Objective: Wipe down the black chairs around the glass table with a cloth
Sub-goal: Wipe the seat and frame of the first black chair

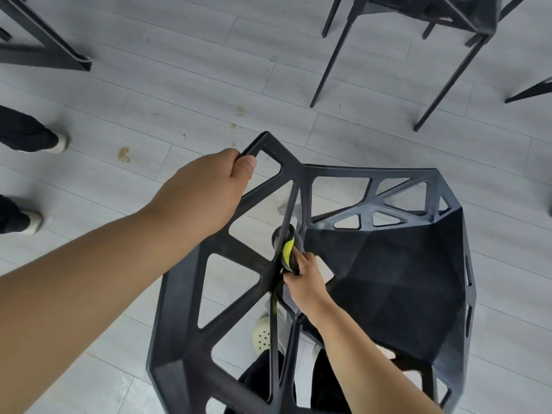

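Black chair (388, 264) wiping looks midway: your left hand (203, 186) grips it, your right hand (304, 282) clutches the cloth (292, 306) against a strut (288, 210). Probably the upper-right chair (472, 16) remains.

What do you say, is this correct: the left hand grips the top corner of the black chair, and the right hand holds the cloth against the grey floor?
Not quite. The head view shows the right hand holding the cloth against a bar of the black chair, not against the floor. The left hand does grip the chair's top corner.
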